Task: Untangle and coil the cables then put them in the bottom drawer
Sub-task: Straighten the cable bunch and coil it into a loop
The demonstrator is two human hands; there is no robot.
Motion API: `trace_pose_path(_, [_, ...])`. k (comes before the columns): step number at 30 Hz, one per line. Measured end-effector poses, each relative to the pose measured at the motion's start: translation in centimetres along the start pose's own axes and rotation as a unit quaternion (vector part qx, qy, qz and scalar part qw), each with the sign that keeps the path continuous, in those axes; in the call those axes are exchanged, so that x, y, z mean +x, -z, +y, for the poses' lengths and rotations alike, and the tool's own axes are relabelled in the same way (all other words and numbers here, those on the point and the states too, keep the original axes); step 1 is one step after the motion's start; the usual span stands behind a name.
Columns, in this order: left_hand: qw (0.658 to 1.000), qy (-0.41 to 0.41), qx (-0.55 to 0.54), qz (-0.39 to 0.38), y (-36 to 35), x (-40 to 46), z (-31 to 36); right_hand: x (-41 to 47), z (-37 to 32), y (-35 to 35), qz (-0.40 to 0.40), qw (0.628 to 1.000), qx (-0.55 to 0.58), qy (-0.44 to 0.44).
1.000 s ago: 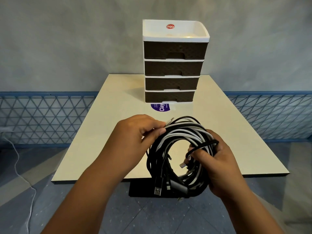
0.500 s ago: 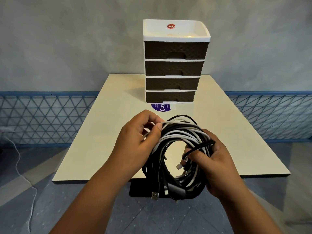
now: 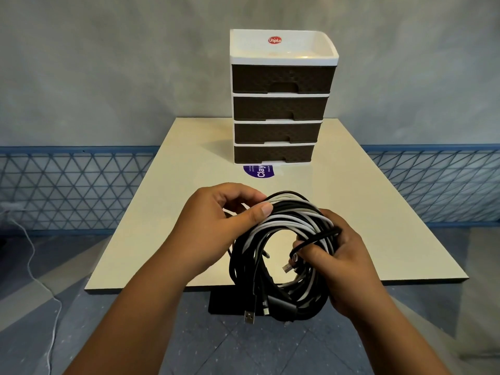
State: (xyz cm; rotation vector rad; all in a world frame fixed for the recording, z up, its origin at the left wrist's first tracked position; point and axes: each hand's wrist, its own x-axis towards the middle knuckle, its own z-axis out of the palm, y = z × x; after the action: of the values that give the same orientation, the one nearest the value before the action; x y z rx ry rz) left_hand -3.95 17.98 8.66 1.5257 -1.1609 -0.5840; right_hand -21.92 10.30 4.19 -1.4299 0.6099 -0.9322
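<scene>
Grey plaster wall (image 3: pixel 108 63) and a blue lattice railing (image 3: pixel 67 185) stand behind a cream table (image 3: pixel 365 226), which carries a drawer unit (image 3: pixel 281 104) of four dark-fronted drawers, all pushed in, the bottom drawer (image 3: pixel 273 153) lowest, with a purple sticker (image 3: pixel 259 171) on the tabletop just in front of it. Both forearms reach forward over the table's near edge. The left hand (image 3: pixel 216 228) curls over the upper left of the bundle of cables (image 3: pixel 284 255), thumb and fingers pinching strands at the top. The right hand (image 3: pixel 338 261) wraps round the coil's right side, fingers closed over it and thumb pressing a black strand. The black and white cables hang as one loose ring in the air, a USB plug (image 3: pixel 249 317) dangling below. How many cables there are cannot be told. A white cord (image 3: pixel 32 253) trails across the grey floor at left.
</scene>
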Motion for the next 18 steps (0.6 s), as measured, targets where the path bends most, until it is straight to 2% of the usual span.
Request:
trace_pose_path(6, [0.998,0.004,0.044,-0.035,1.0,0.4,-0.3,-0.1,0.2,0.1,-0.019,0.998,-0.053,0.010])
trace_pose_path(10, [0.987,-0.031,0.154,-0.041,1.4,0.4,-0.6,-0.2,0.1,-0.1,-0.031,0.997,-0.063,0.018])
trace_pose_path(14, [0.960,-0.101,0.259,-0.034,0.8,0.1,-1.2,-0.2,0.4,-0.3,-0.024,0.998,-0.052,0.010])
trace_pose_path(16, [0.959,-0.118,0.256,-0.020,0.2,0.0,-1.4,0.0,0.5,-0.3,-0.018,0.999,-0.041,0.008])
trace_pose_path(18, [0.975,-0.098,0.197,-0.011,-0.2,0.0,-1.7,0.2,0.5,-0.2,-0.015,0.999,-0.033,0.006])
